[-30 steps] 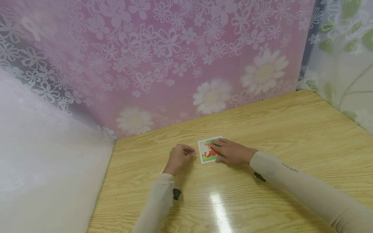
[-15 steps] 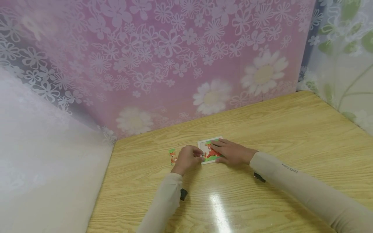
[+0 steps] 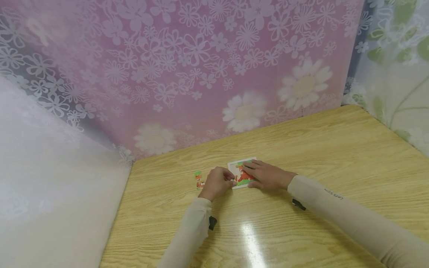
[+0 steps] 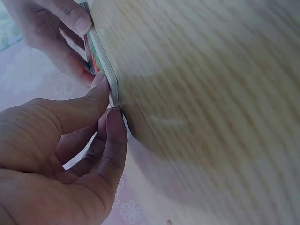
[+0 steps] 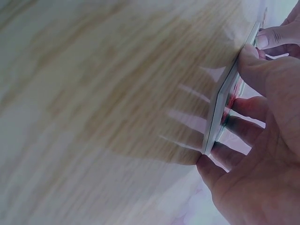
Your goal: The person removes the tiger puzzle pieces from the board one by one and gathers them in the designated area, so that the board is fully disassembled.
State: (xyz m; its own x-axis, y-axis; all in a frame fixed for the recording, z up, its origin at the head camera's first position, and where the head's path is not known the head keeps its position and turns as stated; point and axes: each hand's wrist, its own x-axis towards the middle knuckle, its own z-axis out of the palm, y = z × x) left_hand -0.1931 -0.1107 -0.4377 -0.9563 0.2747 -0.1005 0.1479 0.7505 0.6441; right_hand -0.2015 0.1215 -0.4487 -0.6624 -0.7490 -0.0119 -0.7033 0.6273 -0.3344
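Pink floral cloth (image 3: pixel 201 74) hangs behind your wood-grain table (image 3: pixel 318 149), with a pale sheet (image 3: pixel 50 186) at the left and a leaf-patterned one (image 3: pixel 399 82) at the right. A streak of light shines on the near part of the tabletop.

Your puzzle (image 3: pixel 242 175), a white-framed square with an orange-red striped animal on green, lies flat on the table between your hands. Your right hand (image 3: pixel 268 175) rests across its right side: the fingers are spread and fairly straight over the picture, the thumb is at the near edge, and the little finger reaches the far corner. Your left hand (image 3: pixel 216 183) is curled at the near left corner, thumb and fingertips almost together and pinching the puzzle's edge; you cannot tell from these views whether a small piece is between them too.

Just left of that hand, loose pieces (image 3: pixel 199 185) printed orange and green lie on the table, partly hidden by your knuckles. You wear beige sleeves (image 3: pixel 342 208), the right one lettered, and a small black device (image 3: pixel 212 223) shows under each wrist.
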